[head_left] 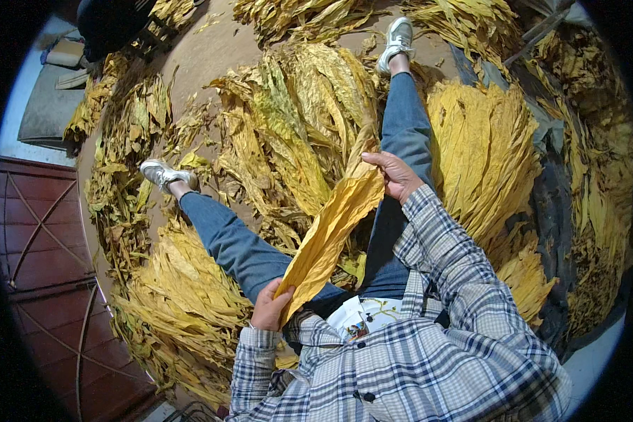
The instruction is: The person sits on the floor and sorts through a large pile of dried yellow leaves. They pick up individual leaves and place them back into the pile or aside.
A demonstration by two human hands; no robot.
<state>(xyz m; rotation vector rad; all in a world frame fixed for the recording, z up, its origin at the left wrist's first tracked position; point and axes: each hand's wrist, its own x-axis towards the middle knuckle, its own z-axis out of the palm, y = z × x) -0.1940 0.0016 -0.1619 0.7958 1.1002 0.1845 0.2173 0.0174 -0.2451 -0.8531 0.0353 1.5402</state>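
A long, yellow dried tobacco leaf (337,232) stretches slantwise over my lap between both hands. My left hand (269,307) is closed on its lower end, near my waist. At its upper end, my right hand (394,174) pinches the leaf with thumb and fingers, over my right thigh. Between my spread legs lies a loose heap of yellow-green tobacco leaves (295,119), just beyond the held leaf.
Stacked yellow leaves (482,155) lie by my right leg, and another pile (183,302) by my left. More leaves (601,176) are heaped at the far right. A dark red metal door (42,281) stands on the left, with a grey cushion-like block (49,105) beyond it.
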